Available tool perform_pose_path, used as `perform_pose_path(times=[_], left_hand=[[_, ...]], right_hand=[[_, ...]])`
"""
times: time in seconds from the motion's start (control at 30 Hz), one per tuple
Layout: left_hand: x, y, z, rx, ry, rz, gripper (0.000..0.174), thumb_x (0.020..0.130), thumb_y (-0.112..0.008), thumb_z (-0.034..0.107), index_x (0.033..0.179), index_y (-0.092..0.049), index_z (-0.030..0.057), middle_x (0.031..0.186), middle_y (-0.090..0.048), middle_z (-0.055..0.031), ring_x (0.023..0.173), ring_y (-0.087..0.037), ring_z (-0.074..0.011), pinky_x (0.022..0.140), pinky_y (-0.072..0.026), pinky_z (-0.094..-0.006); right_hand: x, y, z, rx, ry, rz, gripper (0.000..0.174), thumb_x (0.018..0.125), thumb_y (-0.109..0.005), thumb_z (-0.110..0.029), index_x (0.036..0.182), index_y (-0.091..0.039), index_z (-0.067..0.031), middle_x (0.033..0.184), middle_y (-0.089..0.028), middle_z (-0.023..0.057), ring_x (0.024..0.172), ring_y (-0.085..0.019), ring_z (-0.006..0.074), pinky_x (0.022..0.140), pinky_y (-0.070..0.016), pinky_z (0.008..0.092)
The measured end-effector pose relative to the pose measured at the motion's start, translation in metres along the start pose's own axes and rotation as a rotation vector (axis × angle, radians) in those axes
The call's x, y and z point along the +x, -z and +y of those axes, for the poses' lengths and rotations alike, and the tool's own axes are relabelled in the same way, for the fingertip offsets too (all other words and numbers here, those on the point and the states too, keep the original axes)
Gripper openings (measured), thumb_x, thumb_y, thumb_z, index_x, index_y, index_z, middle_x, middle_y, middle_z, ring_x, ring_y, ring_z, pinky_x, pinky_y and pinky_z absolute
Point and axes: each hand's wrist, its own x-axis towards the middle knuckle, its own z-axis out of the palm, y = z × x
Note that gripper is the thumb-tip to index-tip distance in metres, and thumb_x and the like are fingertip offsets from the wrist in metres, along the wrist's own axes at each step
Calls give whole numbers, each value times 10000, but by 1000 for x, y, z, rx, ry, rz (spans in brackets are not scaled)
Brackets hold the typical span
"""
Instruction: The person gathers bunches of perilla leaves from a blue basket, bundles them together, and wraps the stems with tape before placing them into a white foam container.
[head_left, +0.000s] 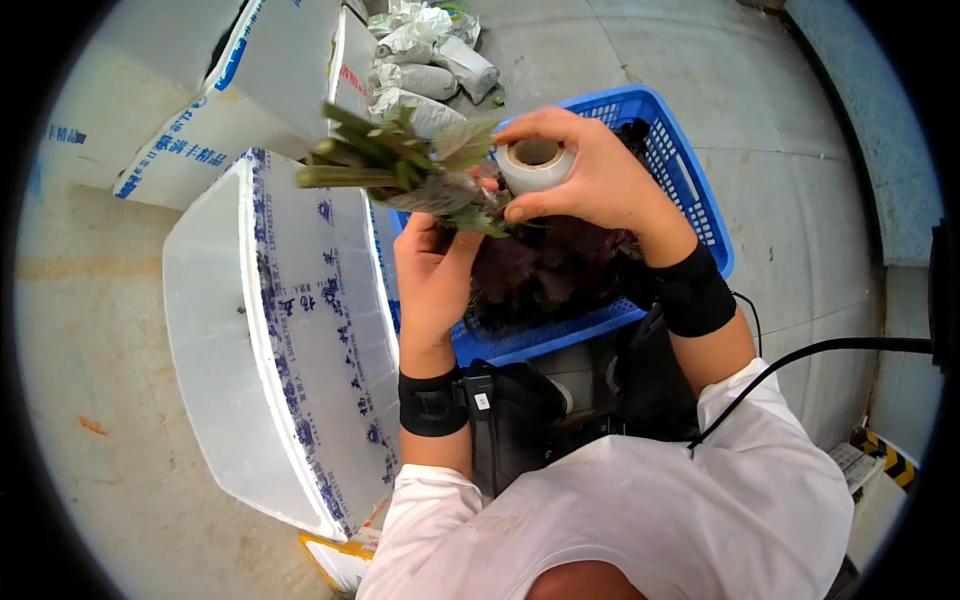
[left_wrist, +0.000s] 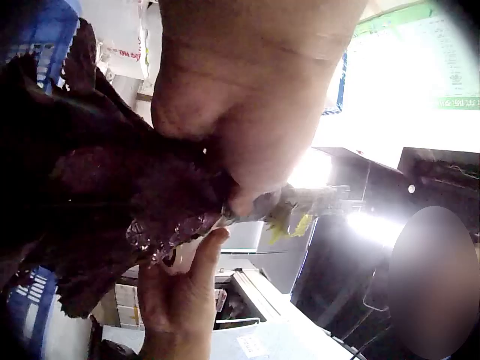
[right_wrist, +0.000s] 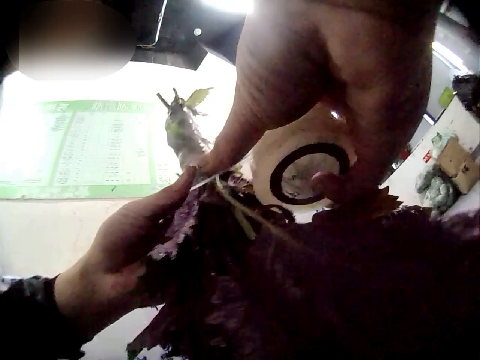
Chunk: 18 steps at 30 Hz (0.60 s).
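Observation:
My left hand (head_left: pixel 432 285) grips a leafy bunch that looks like purple perilla, its cut green stems (head_left: pixel 350 172) pointing left in the head view. The dark purple leaves (left_wrist: pixel 112 187) fill much of the left wrist view. My right hand (head_left: pixel 610 185) holds a roll of clear film (head_left: pixel 538 180) with a cardboard core, close beside the stems. In the right wrist view, shiny film (right_wrist: pixel 184 142) shows around the stems, and my left thumb meets the bunch just below it. Below the hands, more purple leaves (head_left: pixel 560 275) overlap the blue basket.
The blue plastic basket (head_left: pixel 700 185) stands on the floor in front of my knees. White foam boxes (head_left: pixel 205 330) stand at the left. Several wrapped packages (head_left: pixel 415 80) lie beyond the basket. A black cable (head_left: pixel 850 345) runs from the right to my body.

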Motion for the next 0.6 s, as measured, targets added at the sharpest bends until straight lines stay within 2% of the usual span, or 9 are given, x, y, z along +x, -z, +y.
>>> perform_pose_path(times=[0.03, 0.1, 0.17, 0.23, 0.27, 0.37, 0.4, 0.47, 0.6], left_hand=[[-1, 3, 0, 3, 4, -1, 373, 989, -644, 0, 1352, -572, -40, 1257, -677, -94, 1140, -627, -158, 1015, -485, -308], [-2, 7, -1, -120, -17, -28, 466, 991, -652, 55, 1421, -512, -56, 1278, -647, -148, 1196, -600, -204, 1077, -450, -352], [-5, 8, -2, -87, -18, -34, 450, 999, -650, 98, 1397, -504, -53, 1243, -653, -165, 1179, -610, -241, 1074, -457, -378], [-5, 6, -1, -245, -99, -119, 420, 1005, -651, 137, 1350, -492, -43, 1216, -655, -186, 1178, -613, -283, 1071, -464, -415], [-6, 6, 1, -245, -76, -141, 397, 1014, -640, 173, 1313, -478, -33, 1200, -652, -197, 1185, -606, -315, 1078, -458, -455], [-4, 5, -3, -213, -121, -180, 388, 1026, -620, 183, 1318, -480, -31, 1218, -641, -197, 1191, -600, -315, 1088, -446, -468], [-3, 4, -3, -212, -120, -181, 388, 1026, -620, 183, 1318, -480, -31, 1218, -641, -197, 1191, -600, -315, 1088, -446, -468], [-2, 4, -4, -217, -153, -186, 331, 1021, -579, 86, 1321, -492, -25, 1257, -648, -175, 1242, -601, -313, 1111, -431, -458], [-2, 12, -5, -145, -152, -265, 336, 1014, -555, 49, 1334, -486, -28, 1251, -650, -174, 1257, -588, -316, 1125, -414, -466]], right_hand=[[1, 3, -2, -35, 23, -43, 643, 632, -947, -156, 1214, -702, -36, 1181, -674, 69, 1085, -643, 185, 983, -488, 322], [1, 9, -5, 10, 20, -49, 657, 637, -954, -169, 1225, -697, -28, 1178, -691, 68, 1091, -645, 180, 979, -497, 323], [2, 16, -2, 40, 26, -58, 651, 646, -951, -167, 1228, -697, -24, 1181, -698, 70, 1094, -648, 177, 976, -503, 324], [2, 19, -2, 82, -34, -58, 630, 657, -947, -162, 1220, -700, -27, 1177, -704, 68, 1094, -652, 176, 970, -508, 323], [2, 20, -1, 91, -44, -89, 614, 659, -946, -146, 1209, -701, -24, 1195, -695, 75, 1091, -652, 177, 966, -512, 321], [2, 23, 3, 94, 0, -125, 563, 663, -941, -111, 1163, -703, -14, 1234, -674, 88, 1083, -645, 173, 950, -516, 314], [2, 23, 4, 86, 55, -134, 528, 664, -938, -92, 1129, -703, -9, 1254, -661, 93, 1078, -639, 169, 939, -516, 308], [0, 26, 2, 68, 58, -116, 491, 662, -937, -83, 1083, -695, -8, 1265, -650, 101, 1076, -629, 165, 934, -511, 305], [1, 25, 2, 24, 78, -60, 432, 649, -947, -101, 956, -655, -16, 1284, -626, 115, 1055, -607, 163, 911, -499, 306]])
